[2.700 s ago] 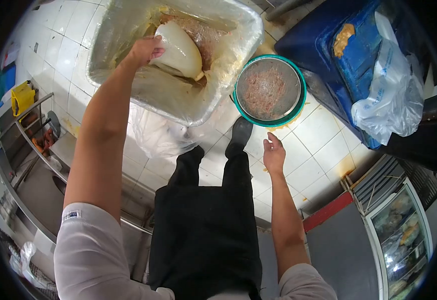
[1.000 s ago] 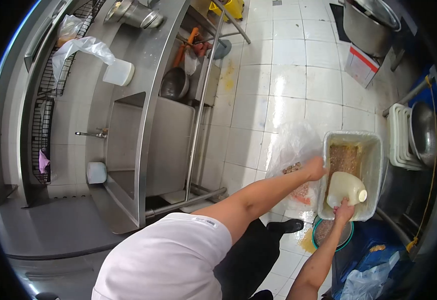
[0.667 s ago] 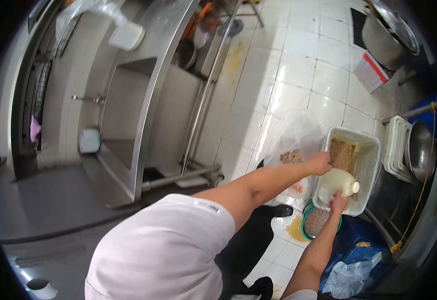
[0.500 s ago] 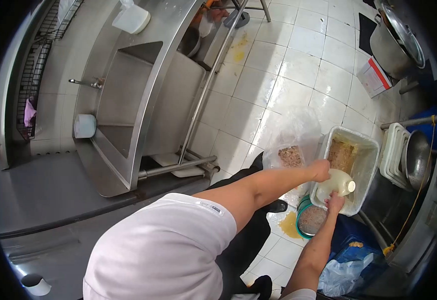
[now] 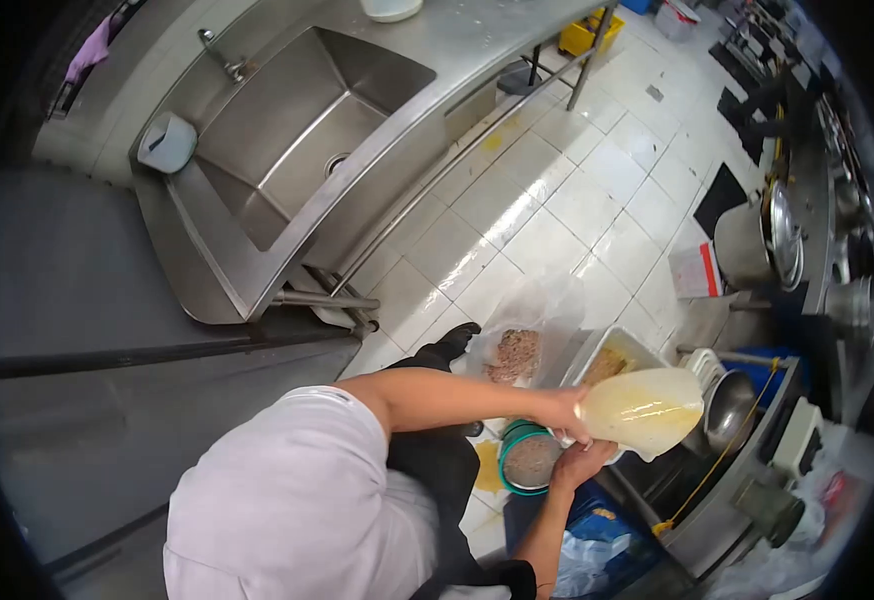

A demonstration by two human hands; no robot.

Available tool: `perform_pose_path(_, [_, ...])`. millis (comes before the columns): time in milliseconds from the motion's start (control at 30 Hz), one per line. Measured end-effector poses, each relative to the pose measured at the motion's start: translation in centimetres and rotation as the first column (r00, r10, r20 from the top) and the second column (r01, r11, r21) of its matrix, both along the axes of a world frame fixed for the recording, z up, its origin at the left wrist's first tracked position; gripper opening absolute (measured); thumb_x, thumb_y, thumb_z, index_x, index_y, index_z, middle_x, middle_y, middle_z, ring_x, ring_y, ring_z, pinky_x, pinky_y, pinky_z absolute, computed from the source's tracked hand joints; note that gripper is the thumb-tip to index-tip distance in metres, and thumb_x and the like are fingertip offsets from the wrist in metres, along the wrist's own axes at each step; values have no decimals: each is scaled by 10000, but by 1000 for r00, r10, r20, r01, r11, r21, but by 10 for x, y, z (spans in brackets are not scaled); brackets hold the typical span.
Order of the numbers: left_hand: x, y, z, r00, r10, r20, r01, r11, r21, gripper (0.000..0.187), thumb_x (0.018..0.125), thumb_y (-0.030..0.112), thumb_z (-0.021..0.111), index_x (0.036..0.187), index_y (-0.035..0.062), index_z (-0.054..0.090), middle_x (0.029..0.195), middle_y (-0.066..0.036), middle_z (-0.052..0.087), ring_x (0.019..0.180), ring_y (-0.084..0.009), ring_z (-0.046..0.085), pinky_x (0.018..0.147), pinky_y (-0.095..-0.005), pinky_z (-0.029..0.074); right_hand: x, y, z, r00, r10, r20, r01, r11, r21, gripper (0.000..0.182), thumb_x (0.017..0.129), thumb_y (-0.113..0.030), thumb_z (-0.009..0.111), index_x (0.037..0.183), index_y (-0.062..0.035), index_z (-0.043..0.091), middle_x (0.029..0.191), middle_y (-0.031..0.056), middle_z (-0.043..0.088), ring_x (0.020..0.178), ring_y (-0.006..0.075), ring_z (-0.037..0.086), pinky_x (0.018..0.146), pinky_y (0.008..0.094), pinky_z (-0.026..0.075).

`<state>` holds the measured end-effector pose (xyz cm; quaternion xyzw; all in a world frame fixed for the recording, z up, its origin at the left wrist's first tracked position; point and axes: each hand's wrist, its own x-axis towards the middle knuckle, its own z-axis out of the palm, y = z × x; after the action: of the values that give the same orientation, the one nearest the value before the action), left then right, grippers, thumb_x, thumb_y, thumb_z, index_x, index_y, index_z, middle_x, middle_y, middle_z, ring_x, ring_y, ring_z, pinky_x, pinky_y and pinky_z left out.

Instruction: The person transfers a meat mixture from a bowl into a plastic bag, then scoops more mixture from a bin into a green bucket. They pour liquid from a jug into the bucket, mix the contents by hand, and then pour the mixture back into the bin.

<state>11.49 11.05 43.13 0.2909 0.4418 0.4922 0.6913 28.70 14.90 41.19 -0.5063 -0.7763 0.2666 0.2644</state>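
A pale yellowish jug (image 5: 647, 408), translucent and wet-looking, is tilted above the white tub (image 5: 584, 358). My left hand (image 5: 561, 412) is closed on its left end. Just below, my right hand (image 5: 582, 464) is closed at the same end of the jug; the neck and cap are hidden by the hands. Brownish food shows inside the tub. Under my hands stands a green-rimmed bucket (image 5: 530, 462) with ground-looking brownish contents. Beside the tub, a clear plastic bag (image 5: 547, 305) lies on the floor with brown crumbly food (image 5: 515, 352) in it.
A steel sink (image 5: 292, 130) is at the upper left, its leg rail crossing the floor. At right are a large pot (image 5: 745, 245), a red-and-white box (image 5: 695, 270) and a metal bowl (image 5: 731, 408). A yellow spill (image 5: 487, 468) lies beside the bucket.
The jug has been lifted from inside the tub and tipped, its cap turned out of sight. Both hands moved with it. The view has swung, showing more of the sink and right side.
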Motion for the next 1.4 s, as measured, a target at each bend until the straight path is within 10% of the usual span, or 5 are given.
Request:
perform_pose_path(267, [-135, -98, 43, 930, 340, -138, -334, 940, 64, 291, 739, 41, 739, 1017, 29, 655, 808, -27, 658, 731, -113, 628, 601, -266, 534, -170, 2, 108, 749, 626, 215, -642, 608, 467, 318, 806, 16, 570, 1115, -18, 635, 1159, 210, 596, 1027, 383, 591, 878, 443, 485])
perform_pose_path(467, [-259, -172, 83, 501, 792, -350, -781, 588, 210, 275, 708, 78, 623, 971, 2, 649, 879, -64, 665, 646, -122, 594, 546, -252, 480, -319, -28, 190, 459, 888, 22, -709, 351, 612, 430, 736, 72, 581, 1143, -57, 630, 1280, 188, 544, 1152, 333, 567, 909, 374, 516])
perform_pose_path(700, [-435, -278, 78, 74, 864, -499, -997, 59, -45, 134, 835, 166, 655, 920, 77, 601, 733, 4, 564, 586, -69, 491, 474, -209, 366, -315, -13, 109, 633, 764, -126, -725, 642, 248, 426, 778, 15, 600, 1193, -75, 585, 1314, 159, 512, 1129, 329, 571, 898, 381, 514])
perform_pose_path(1000, [-558, -406, -68, 723, 440, -533, -670, 259, -695, 423, 907, 459, 571, 1155, 116, 586, 974, -48, 658, 872, -224, 632, 703, -371, 537, -133, 13, -68, 915, 367, 166, -307, 903, -302, 371, 829, -53, 547, 1197, -93, 573, 1240, 155, 546, 1089, 359, 566, 898, 447, 484])
perform_pose_path(1400, [-593, -417, -95, 780, 246, -575, -611, 104, -785, 395, 906, 413, 560, 1141, 97, 601, 993, -54, 658, 879, -220, 631, 674, -354, 532, 10, -7, -157, 866, 253, 432, 6, 858, -513, 387, 813, -67, 556, 1200, -55, 560, 1235, 156, 548, 1109, 351, 547, 944, 423, 454])
